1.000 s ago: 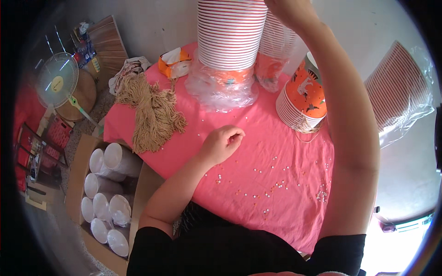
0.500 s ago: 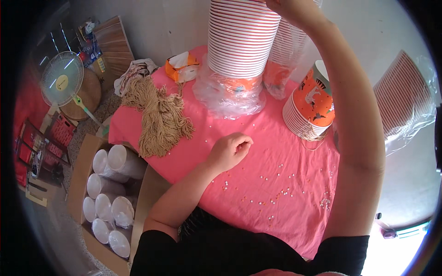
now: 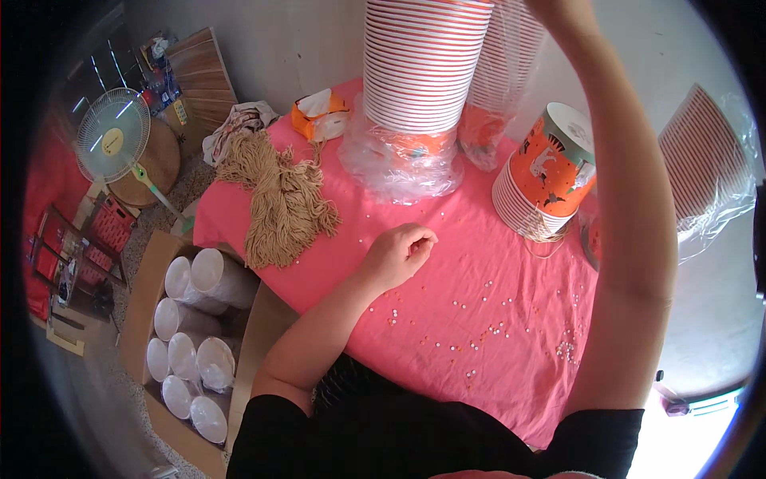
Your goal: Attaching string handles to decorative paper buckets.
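My left hand (image 3: pixel 400 254) hovers over or rests on the pink tablecloth (image 3: pixel 383 335), its fingers curled in with nothing visible in them. At the upper edge, my right hand (image 3: pixel 560 11) is raised beside a tall stack of nested paper buckets (image 3: pixel 424 72); its fingers are cut off by the frame. Crumpled clear plastic (image 3: pixel 399 172) wraps the stack's base. To the right stands a shorter upside-down stack of orange printed buckets (image 3: pixel 542 172), with tan strings at its lower rim. A bundle of tan cords (image 3: pixel 287 203) lies left of the plastic.
Small white and orange beads (image 3: pixel 495 329) are scattered over the cloth. Another plastic-wrapped stack (image 3: pixel 503 64) stands behind, and one (image 3: pixel 702 160) at right. An orange tissue pack (image 3: pixel 321 116) lies at the back. A carton (image 3: pixel 136 319) of white cups and a fan (image 3: pixel 112 136) stand left.
My right hand has moved right, away from the top of the tall bucket stack. My left hand has stayed nearly still, and the view has shifted slightly.
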A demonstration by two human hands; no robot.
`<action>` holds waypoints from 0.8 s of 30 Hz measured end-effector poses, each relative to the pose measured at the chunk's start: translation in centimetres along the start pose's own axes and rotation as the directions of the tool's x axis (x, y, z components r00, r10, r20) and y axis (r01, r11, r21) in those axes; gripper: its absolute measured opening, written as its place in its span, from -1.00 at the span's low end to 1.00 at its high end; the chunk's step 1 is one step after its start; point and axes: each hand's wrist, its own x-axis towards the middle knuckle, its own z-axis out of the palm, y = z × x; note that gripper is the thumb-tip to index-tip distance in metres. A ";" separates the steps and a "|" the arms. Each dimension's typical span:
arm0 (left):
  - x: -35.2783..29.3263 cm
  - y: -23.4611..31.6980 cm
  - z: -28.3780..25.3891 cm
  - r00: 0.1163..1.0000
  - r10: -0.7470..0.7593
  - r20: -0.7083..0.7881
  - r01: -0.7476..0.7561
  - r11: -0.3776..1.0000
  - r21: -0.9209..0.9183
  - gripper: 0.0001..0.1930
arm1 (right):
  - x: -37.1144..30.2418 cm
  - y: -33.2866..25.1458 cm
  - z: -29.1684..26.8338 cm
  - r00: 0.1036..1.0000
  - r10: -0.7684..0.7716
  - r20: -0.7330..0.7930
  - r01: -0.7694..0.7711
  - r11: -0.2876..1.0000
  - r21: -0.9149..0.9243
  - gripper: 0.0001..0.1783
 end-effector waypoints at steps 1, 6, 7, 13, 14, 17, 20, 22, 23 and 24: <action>0.0 0.1 0.0 1.000 -0.007 -0.006 0.007 1.000 -0.002 -0.91 | 0.2 -0.3 -1.2 0.999 0.017 -0.035 -0.017 1.000 0.017 -0.85; 0.1 -0.2 -0.2 0.999 -0.033 -0.021 0.033 0.999 0.022 -0.90 | -1.6 -3.5 -7.1 0.989 -0.066 -0.130 0.076 0.994 0.080 -0.88; 0.1 -0.2 -0.3 0.999 -0.037 -0.038 0.039 0.998 0.041 -0.89 | -2.6 -4.2 -8.2 0.985 -0.111 -0.135 0.116 0.993 0.033 -0.89; 0.3 -2.6 -0.6 0.948 -0.072 -0.310 0.028 0.989 -0.144 -0.59 | -9.0 -9.4 -14.2 0.998 -0.057 -0.028 0.053 0.991 -0.123 -0.81; 0.7 -2.3 -0.4 0.950 -0.071 -0.304 0.027 0.989 -0.147 -0.59 | -9.9 -10.0 -14.8 0.997 -0.072 -0.015 0.069 0.990 -0.123 -0.80; 1.3 -0.9 -0.3 0.921 -0.031 -0.387 -0.018 0.992 -0.122 -0.34 | -12.1 -12.9 -16.2 0.995 -0.031 0.095 0.040 0.995 -0.090 -0.83; 1.3 -0.2 -0.6 0.927 0.092 -0.363 -0.143 0.983 -0.113 0.07 | -14.4 -15.3 -15.3 0.971 0.078 0.226 -0.069 0.996 -0.048 -0.85; 1.1 0.1 -0.7 0.906 0.123 -0.406 -0.227 0.949 -0.218 0.34 | -15.7 -15.9 -14.3 0.925 0.143 0.352 -0.149 0.989 -0.009 -0.81; 0.8 -0.9 -0.8 0.921 0.156 -0.358 -0.243 0.947 -0.211 0.44 | -16.4 -16.2 -13.4 0.918 0.131 0.375 -0.146 0.989 0.013 -0.80; 1.1 -0.1 -0.5 0.924 0.156 -0.350 -0.243 0.945 -0.220 0.44 | -17.2 -16.2 -12.7 0.906 0.134 0.403 -0.152 0.988 0.014 -0.80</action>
